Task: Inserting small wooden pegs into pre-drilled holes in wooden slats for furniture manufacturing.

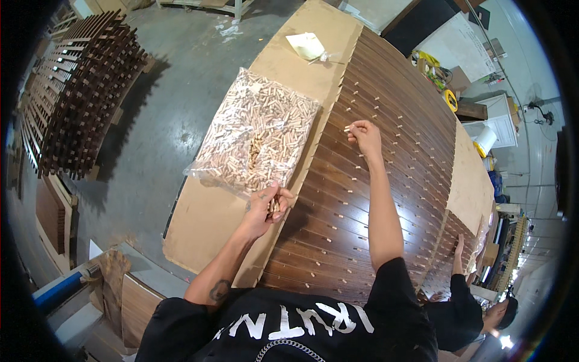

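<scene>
My left hand (260, 211) is closed around several small wooden dowels (274, 207), just off the near edge of a clear plastic bag (256, 114). That bag is full of pale dowels and lies on a cardboard sheet. Out over the dark brown wooden slats (319, 229), my right hand (366, 139) pinches a single dowel (347, 129) between thumb and fingers. The slats lie side by side, and many dowels stand or lie on them in loose rows; which ones sit in holes I cannot tell.
Bare cardboard (211, 232) borders the slats on the left. A pale packet (306, 46) lies on its far end. A co-worker (461, 317) reaches over the slats at the right. Stacked dark slats (84, 90) stand on the floor at left; a yellow tape roll (450, 101) sits far right.
</scene>
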Demonstrator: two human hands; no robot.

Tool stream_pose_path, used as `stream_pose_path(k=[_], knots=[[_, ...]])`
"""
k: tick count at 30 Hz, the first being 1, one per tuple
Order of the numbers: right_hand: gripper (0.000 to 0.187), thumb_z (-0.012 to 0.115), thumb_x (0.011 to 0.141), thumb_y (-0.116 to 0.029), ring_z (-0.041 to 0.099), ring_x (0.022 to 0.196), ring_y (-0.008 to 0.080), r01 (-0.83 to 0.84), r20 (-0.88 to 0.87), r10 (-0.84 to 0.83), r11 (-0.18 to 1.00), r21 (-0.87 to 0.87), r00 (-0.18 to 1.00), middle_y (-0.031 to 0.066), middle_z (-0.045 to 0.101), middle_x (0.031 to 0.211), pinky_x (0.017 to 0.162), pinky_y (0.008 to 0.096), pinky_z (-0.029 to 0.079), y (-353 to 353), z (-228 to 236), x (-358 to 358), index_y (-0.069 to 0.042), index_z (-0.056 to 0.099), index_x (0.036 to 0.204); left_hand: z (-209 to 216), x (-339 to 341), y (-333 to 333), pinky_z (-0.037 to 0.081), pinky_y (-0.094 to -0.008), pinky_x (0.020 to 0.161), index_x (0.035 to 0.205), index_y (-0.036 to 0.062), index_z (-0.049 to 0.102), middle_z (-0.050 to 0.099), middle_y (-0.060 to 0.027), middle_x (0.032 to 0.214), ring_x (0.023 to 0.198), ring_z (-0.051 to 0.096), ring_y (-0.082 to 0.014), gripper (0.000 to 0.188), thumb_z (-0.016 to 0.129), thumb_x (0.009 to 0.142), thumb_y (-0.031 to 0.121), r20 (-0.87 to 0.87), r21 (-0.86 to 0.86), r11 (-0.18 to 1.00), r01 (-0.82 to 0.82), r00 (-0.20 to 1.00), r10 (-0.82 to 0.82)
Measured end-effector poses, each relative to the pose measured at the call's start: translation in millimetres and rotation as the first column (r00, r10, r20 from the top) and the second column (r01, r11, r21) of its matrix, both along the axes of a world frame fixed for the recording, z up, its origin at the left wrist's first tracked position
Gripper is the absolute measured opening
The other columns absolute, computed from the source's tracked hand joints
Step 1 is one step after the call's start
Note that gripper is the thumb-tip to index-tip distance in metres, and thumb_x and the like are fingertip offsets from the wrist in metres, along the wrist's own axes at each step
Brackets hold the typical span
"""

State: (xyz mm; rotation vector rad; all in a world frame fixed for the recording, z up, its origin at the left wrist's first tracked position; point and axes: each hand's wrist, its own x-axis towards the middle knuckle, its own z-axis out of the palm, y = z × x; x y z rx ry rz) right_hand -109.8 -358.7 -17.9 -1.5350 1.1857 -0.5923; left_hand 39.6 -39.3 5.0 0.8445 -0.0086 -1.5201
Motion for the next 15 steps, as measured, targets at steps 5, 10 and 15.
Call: stream_pose_path(k=[5,10,15], knots=[[0.013,0.064,0.087,-0.014,0.067,0.070,0.0217,-0.137,-0.445,-0.008,0.946,-0.294,0.896,0.0143,0.068,0.076,0.062,0.0357,0.053,-41.3,-28.0,16.8,-0.001,0.067,0.087,-17.6,7.4,8.7,0.029,-0.0218,0.040,0.090,0.0003,0.063,0.053,-0.0021,0.060,0.044,0.040,-0.0073,0.047,0.042,0.101,0.041,0.080,0.063,0.998,-0.018,0.997,0.012],[0.014,0.063,0.084,-0.016,0.066,0.079,0.0375,-0.401,-0.606,0.006,0.755,-0.519,0.796,0.0210,0.067,0.082,0.072,0.0469,0.051,-36.0,-28.3,27.8,-0.003,0.068,0.087,-22.8,18.9,21.5,0.029,-0.0217,0.040,0.089,0.0011,0.064,0.054,-0.0017,0.060,0.043,0.040,-0.0069,0.048,0.043,0.101,0.043,0.035,0.084,0.996,-0.040,0.999,0.038],[0.013,0.065,0.081,-0.015,0.064,0.079,0.0399,-0.438,-0.702,-0.057,0.744,-0.504,0.710,0.0219,0.066,0.084,0.074,0.0443,0.051,-37.9,-26.4,40.8,-0.002,0.066,0.080,-19.5,21.1,22.0,0.029,-0.0217,0.040,0.090,0.0013,0.063,0.052,-0.0015,0.060,0.044,0.040,-0.0073,0.047,0.043,0.101,0.042,0.035,0.132,0.991,-0.019,0.999,0.015]])
